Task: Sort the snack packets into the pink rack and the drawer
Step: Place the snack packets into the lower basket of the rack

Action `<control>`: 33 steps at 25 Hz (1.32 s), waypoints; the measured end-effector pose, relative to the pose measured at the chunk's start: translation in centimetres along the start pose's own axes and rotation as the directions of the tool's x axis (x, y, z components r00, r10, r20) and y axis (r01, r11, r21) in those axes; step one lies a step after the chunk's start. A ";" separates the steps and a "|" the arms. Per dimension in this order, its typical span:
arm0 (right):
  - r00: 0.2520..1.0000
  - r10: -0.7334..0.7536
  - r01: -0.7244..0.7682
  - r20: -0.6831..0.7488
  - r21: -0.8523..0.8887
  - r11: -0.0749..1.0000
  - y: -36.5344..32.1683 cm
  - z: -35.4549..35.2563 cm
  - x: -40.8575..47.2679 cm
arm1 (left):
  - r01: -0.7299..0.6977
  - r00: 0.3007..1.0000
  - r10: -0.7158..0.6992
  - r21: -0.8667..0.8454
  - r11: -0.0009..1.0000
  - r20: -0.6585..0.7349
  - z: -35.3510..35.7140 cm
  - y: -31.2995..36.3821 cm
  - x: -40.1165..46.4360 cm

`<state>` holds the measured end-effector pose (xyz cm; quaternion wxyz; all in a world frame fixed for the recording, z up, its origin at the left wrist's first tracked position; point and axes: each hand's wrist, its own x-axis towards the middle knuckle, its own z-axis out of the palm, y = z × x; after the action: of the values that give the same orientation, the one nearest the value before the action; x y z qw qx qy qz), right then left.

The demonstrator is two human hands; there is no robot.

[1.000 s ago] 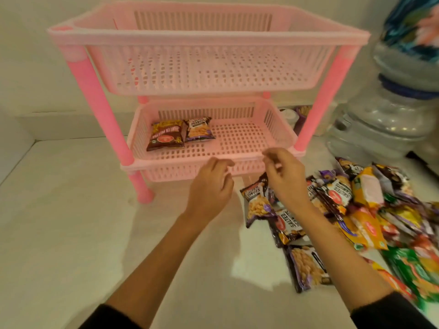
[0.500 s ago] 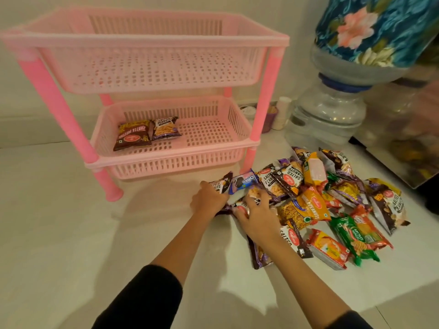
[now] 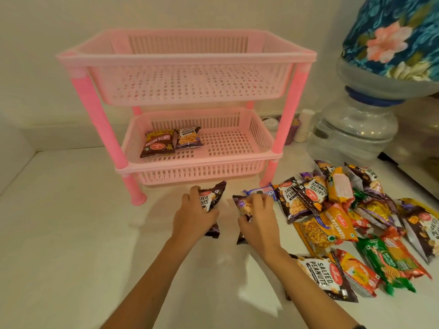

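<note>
White desk (image 3: 59, 233) underneath everything. Standing on it toward the back, the pink rack (image 3: 187, 58), two tiers, the top basket holding nothing visible. Off to the right, a water jar (image 3: 356, 124) under a floral cover. No drawer in view.

In front of the jar, the heap of snack packets (image 3: 344, 224), spread loosely over the desk and still large. Judged barely started: only two packets (image 3: 158, 147) in the lower basket (image 3: 237, 167), side by side at its left, same as a second ago.

Changed since then: hands gone from the lower basket's rim, down into the heap's left edge, and now back out loaded.

Left hand (image 3: 193, 216), fingers (image 3: 192, 193) clenched round a dark salted peanuts packet (image 3: 211, 198); long axis running near to far, far end leaning right, toward the rack's front.

Right hand (image 3: 257, 218), fingers (image 3: 259, 200) clasped over a second dark packet (image 3: 243, 205); long axis again near to far, far end tipped left, mostly hidden.

Both packets just short of the rack, between it and the person. Probably bound for a basket next.
</note>
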<state>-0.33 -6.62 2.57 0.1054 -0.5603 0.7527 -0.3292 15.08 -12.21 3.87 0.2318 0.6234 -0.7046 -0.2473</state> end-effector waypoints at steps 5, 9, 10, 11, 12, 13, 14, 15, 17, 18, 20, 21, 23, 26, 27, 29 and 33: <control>0.964 -0.169 0.213 -0.206 0.215 0.953 -4.4 -3.3 6.3 | -0.175 0.971 0.148 -0.135 0.975 -0.186 -3.9 5.3 4.3; 0.963 -0.164 0.205 -0.215 0.182 0.962 -6.3 -4.2 14.8 | -0.091 0.979 0.086 -0.017 0.996 -0.183 -5.1 8.2 12.5; 0.972 -0.150 0.179 -0.182 0.157 0.971 -6.4 -3.9 17.1 | -0.062 0.985 0.066 0.031 0.998 -0.158 -5.2 8.5 14.6; 0.981 -0.135 0.153 -0.139 0.130 0.980 -6.3 -3.3 19.3 | -0.048 0.990 0.056 0.069 0.996 -0.129 -5.0 8.5 16.8; 0.988 -0.124 0.134 -0.093 0.113 0.985 -6.1 -2.6 21.5 | -0.046 0.994 0.055 0.091 0.995 -0.096 -4.6 8.4 18.9; 0.991 -0.121 0.125 -0.049 0.106 0.986 -5.9 -1.8 23.3 | -0.056 0.996 0.062 0.099 0.993 -0.057 -3.9 8.2 20.7; 0.992 -0.125 0.125 -0.007 0.104 0.987 -5.6 -0.7 25.2 | -0.078 0.997 0.080 0.099 0.992 -0.014 -3.2 8.0 22.6; 0.991 -0.132 0.129 0.033 0.093 0.987 -5.4 0.3 26.7 | -0.096 0.995 0.093 0.099 0.991 0.030 -2.4 7.7 24.1; 0.987 -0.108 0.108 0.122 0.007 0.994 -4.7 2.5 29.0 | -0.085 0.993 0.074 0.119 0.989 0.092 -0.9 7.3 26.0; 0.984 -0.075 0.086 0.159 -0.065 0.994 -4.5 3.4 29.9 | -0.063 0.994 0.048 0.152 0.986 0.100 -0.2 7.1 26.5; 0.978 -0.018 0.049 0.208 -0.147 0.988 -3.9 4.8 31.2 | -0.019 0.996 -0.001 0.215 0.976 0.093 1.1 7.1 27.1; 0.973 -0.012 0.037 0.229 -0.105 0.994 -3.8 5.1 31.5 | -0.005 0.996 -0.016 0.237 0.972 0.086 1.4 7.1 27.3; 0.965 -0.064 0.056 0.255 0.041 0.998 -3.3 4.9 31.8 | -0.015 0.999 0.003 0.303 0.953 0.040 1.0 6.9 27.7; 0.945 -0.180 0.199 0.274 -0.042 0.979 -1.7 4.3 32.0 | -0.181 0.984 0.155 0.495 0.850 0.092 0.1 5.5 28.1; 0.921 -0.188 0.247 0.341 -0.138 0.959 -1.2 4.3 31.9 | -0.241 0.969 0.172 0.524 0.817 0.178 0.3 4.9 27.8; 0.837 -0.100 0.317 0.538 -0.328 0.890 -0.4 4.9 31.6 | -0.307 0.929 0.126 0.534 0.788 0.348 1.0 4.1 27.2; 0.777 0.079 0.265 0.625 -0.437 0.859 0.2 5.5 31.7 | -0.369 0.894 0.081 0.621 0.692 0.440 2.1 4.0 27.9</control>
<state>-8.61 -37.58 4.92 0.1813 -0.6823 0.7040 0.0770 7.44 -39.38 5.28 -0.1285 0.5110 -0.8484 -0.0518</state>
